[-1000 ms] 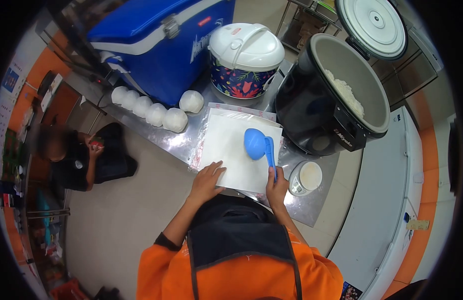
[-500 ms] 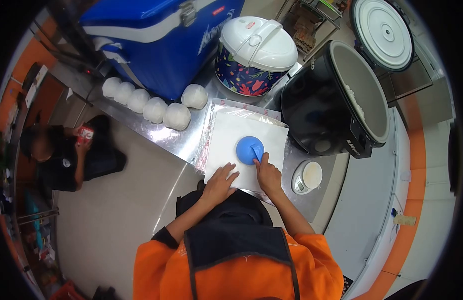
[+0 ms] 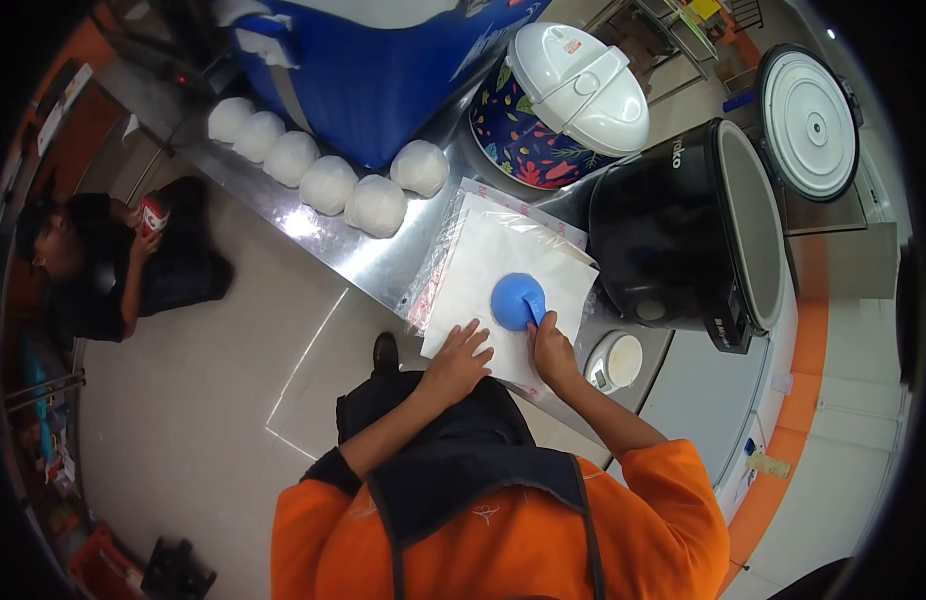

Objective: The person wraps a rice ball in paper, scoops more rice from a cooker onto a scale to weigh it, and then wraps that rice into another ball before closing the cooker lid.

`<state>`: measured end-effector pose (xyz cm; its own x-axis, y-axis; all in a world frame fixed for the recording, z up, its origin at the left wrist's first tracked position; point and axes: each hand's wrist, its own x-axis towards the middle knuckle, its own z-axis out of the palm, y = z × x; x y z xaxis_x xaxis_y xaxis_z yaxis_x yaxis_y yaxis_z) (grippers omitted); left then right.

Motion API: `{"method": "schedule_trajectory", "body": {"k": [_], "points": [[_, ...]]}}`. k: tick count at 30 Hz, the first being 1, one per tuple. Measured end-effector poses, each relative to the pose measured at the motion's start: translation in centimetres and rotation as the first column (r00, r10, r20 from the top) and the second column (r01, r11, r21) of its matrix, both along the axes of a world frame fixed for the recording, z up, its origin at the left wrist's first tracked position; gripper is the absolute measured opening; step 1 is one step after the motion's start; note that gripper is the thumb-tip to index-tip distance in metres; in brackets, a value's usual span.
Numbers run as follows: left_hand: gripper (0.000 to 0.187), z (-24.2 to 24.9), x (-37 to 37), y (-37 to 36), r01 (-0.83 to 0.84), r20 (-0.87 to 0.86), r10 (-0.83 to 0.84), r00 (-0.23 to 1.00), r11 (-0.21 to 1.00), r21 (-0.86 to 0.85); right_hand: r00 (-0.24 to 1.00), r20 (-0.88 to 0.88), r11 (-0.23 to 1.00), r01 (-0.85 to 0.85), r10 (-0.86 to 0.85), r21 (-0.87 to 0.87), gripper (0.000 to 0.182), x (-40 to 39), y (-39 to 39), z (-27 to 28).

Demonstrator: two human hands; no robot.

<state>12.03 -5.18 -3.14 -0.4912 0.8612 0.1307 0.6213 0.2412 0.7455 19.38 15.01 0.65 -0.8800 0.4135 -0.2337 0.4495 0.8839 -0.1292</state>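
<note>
A blue plastic scoop (image 3: 515,300) rests dome side up on a stack of white paper sheets (image 3: 485,245). My right hand (image 3: 553,350) is wrapped round its handle. Whatever is under the dome is hidden. To the left of the scoop, my left hand (image 3: 460,365) lies flat on the lower edge of the paper, fingers spread. Clear plastic film (image 3: 423,303) sticks out from beneath the stack. Close to my right hand stands a small white digital scale (image 3: 615,362) with a round pale item on its top.
Several white wrapped balls (image 3: 375,206) line the steel table (image 3: 373,265) along a blue cooler (image 3: 353,90). A patterned pot with white lid (image 3: 581,85) and a large black rice cooker (image 3: 663,230) stand behind the paper. A person (image 3: 123,260) crouches at left, holding a red packet.
The camera view has tilted and shifted, so the table things appear displaced. My right hand keeps its grip on the scoop, and my left hand stays on the paper.
</note>
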Motion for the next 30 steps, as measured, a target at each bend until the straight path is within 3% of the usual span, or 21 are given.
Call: {"method": "schedule_trajectory", "body": {"k": [2, 8, 15, 17, 19, 21, 22, 24, 25, 27, 28, 30], "points": [[0.037, -0.5, 0.3, 0.3, 0.04, -0.183, -0.059, 0.981, 0.994, -0.103, 1.0, 0.006, 1.0, 0.016, -0.016, -0.013, 0.032, -0.1, -0.2, 0.5], [0.023, 0.9, 0.3, 0.6, 0.054, -0.352, -0.109, 0.93, 0.985, -0.163, 0.998, -0.026, 0.995, 0.054, -0.056, -0.079, 0.031, -0.3, -0.6, 2.7], [0.011, 1.0, 0.2, 0.7, 0.083, -0.453, -0.097, 0.886, 0.995, -0.051, 0.982, -0.165, 0.987, 0.067, -0.092, -0.147, 0.031, 0.3, -0.6, 3.6], [0.009, 1.1, 0.1, 1.0, 0.126, -0.329, -0.144, 0.933, 0.989, -0.076, 0.966, -0.228, 0.984, 0.086, -0.121, -0.157, 0.029, 0.5, -0.7, 3.5], [0.009, 1.8, 0.1, 1.3, 0.12, -0.323, -0.151, 0.934, 0.986, -0.115, 0.948, -0.283, 0.981, 0.103, -0.147, -0.167, 0.027, 0.5, -0.5, 4.6], [0.01, 2.4, 0.1, 1.5, 0.108, -0.314, -0.153, 0.937, 0.982, -0.156, 0.829, -0.48, 0.919, 0.098, -0.288, -0.382, 0.027, 0.8, -0.3, 6.5], [0.008, 2.7, -0.1, 1.6, 0.095, -0.268, -0.128, 0.955, 0.986, -0.135, 0.823, -0.48, 0.915, 0.11, -0.303, -0.389, 0.027, 1.7, 0.3, 6.0], [0.007, 3.2, -0.3, 1.9, 0.098, -0.218, -0.121, 0.968, 0.989, -0.113, 0.629, -0.696, 0.879, -0.043, -0.346, -0.475, 0.033, 4.6, 2.3, 4.9], [0.007, 3.4, -0.6, 1.9, 0.085, -0.162, -0.099, 0.982, 0.992, -0.09, 0.626, -0.695, 0.88, -0.026, -0.355, -0.474, 0.033, 6.3, 2.8, 5.4], [0.006, 4.1, -1.1, 2.1, 0.069, -0.087, -0.074, 0.993, 0.996, -0.057, 0.409, -0.444, 0.46, -0.063, -0.798, -0.886, 0.036, 9.9, 3.2, 6.7], [0.006, 4.4, -1.4, 2.1, 0.085, -0.082, -0.089, 0.993, 0.995, -0.051, 0.399, -0.446, 0.466, -0.051, -0.801, -0.883, 0.036, 11.3, 3.7, 6.5], [0.007, 5.2, -1.9, 2.2, 0.1, -0.02, -0.102, 0.995, 0.991, -0.087, 0.1, -0.358, 0.359, -0.015, -0.928, -0.933, 0.031, 14.1, 4.6, 5.0]]}}
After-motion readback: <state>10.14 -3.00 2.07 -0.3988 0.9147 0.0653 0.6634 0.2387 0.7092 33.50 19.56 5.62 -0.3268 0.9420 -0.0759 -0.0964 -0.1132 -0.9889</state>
